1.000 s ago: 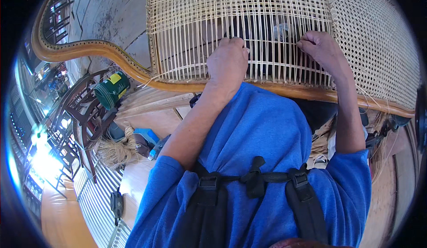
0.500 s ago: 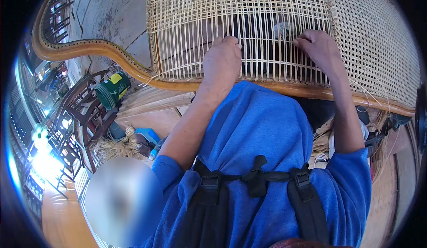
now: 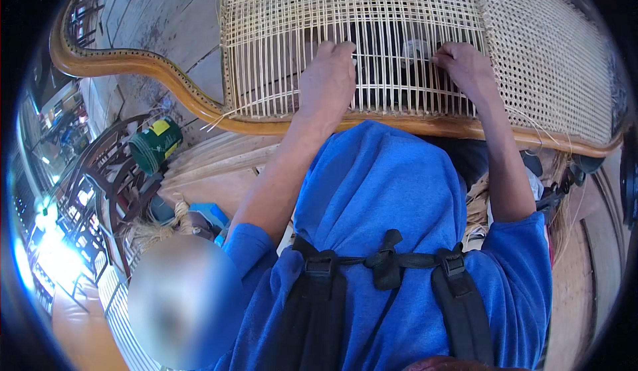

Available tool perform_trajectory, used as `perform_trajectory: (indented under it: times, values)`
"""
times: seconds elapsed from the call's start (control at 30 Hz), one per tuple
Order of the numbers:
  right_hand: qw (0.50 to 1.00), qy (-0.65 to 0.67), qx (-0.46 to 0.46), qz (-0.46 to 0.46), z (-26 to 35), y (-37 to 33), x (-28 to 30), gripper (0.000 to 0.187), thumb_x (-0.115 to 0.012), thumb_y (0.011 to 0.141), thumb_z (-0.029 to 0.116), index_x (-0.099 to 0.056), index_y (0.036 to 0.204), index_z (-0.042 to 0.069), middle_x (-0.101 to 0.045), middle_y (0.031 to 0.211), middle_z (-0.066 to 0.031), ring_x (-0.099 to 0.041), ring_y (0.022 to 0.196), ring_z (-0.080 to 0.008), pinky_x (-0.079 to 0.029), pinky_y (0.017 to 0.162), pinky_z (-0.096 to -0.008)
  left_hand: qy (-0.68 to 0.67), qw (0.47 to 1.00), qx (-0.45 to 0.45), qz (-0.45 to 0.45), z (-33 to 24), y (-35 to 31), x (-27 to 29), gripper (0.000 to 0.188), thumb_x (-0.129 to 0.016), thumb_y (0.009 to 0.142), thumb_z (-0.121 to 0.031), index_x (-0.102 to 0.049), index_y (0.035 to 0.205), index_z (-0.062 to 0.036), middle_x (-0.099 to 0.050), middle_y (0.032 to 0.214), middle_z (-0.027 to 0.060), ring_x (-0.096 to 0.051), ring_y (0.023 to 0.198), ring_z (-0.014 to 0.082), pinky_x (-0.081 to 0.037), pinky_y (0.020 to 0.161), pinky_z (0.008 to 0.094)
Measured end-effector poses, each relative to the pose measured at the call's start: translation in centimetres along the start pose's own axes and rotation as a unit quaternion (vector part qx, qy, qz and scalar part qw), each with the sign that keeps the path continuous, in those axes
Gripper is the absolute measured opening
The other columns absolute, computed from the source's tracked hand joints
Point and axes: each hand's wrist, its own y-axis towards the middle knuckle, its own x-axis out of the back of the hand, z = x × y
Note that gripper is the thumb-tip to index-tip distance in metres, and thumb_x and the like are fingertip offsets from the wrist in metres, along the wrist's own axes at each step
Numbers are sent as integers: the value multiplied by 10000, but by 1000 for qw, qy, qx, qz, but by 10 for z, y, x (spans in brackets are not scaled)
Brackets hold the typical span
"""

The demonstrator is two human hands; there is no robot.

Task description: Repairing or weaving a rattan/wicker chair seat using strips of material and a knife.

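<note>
A woven cane panel [image 3: 359, 5] stretches across a curved, varnished wooden frame [image 3: 199, 102]. Its far part is closely woven, while nearer me many lengthwise strands run with only a few crosswise ones. My left hand [image 3: 327, 82] rests over the loose strands at the panel's middle, its fingers curled together at a crosswise strand. To the right, my right hand [image 3: 467, 72] has thumb and forefinger pinched together over the strands near the seam with the finished section. What each hand grips is too thin to make out, though a crosswise cane strand [image 3: 381, 57] runs between them.
Finished cane mesh [image 3: 551, 72] covers the right side, with loose strand ends [image 3: 531, 123] along the frame. At the left are a green bucket [image 3: 157, 146], dark wooden chair frames [image 3: 113, 171] and a bundle of pale fibre [image 3: 147, 233]. Something whitish [image 3: 416, 52] shows through the strands.
My left hand has shifted slightly farther from me over the strands. The right hand keeps its pinch in nearly the same place. The whole view has moved a little.
</note>
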Motion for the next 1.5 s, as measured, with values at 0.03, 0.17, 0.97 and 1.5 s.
perform_trajectory:
  times: [0.03, 0.17, 0.97, 1.5]
  values:
    - [1000, -6, -2, -10, 3, -2, 1, 239, -591, 835, 293, -661, 882, 69, -651, 848, -145, -629, 799, -313, -479, 716, -390, -5, 999, -33, 17, 6, 1, -1, 191, -465, 842, -76, -602, 975, -84, -563, 912, 163, -600, 809, 345, -487, 683, 449]
    - [995, 25, -4, -101, -2, -11, -13, 220, -620, 807, 291, -681, 879, 93, -659, 830, -128, -632, 764, -305, -484, 710, -384, -16, 992, -20, 123, 11, 12, 4, 201, -540, 855, -182, -631, 1014, -101, -581, 959, 149, -593, 857, 340, -472, 768, 435]
    - [979, 114, 161, 54, 72, 0, -15, 244, -570, 831, 273, -670, 889, 58, -649, 835, -171, -623, 807, -327, -488, 749, -406, -64, 996, 11, 55, 56, 11, 45, 146, -549, 841, -204, -631, 887, -93, -591, 941, 135, -597, 849, 324, -479, 730, 422]
    - [979, 200, 22, 36, 61, 0, -23, 199, -554, 793, 204, -632, 854, 31, -639, 800, -188, -627, 760, -336, -490, 711, -409, 56, 985, 83, 138, -2, 4, 3, 223, -585, 838, -216, -633, 966, -40, -631, 873, 170, -627, 766, 337, -492, 663, 426]
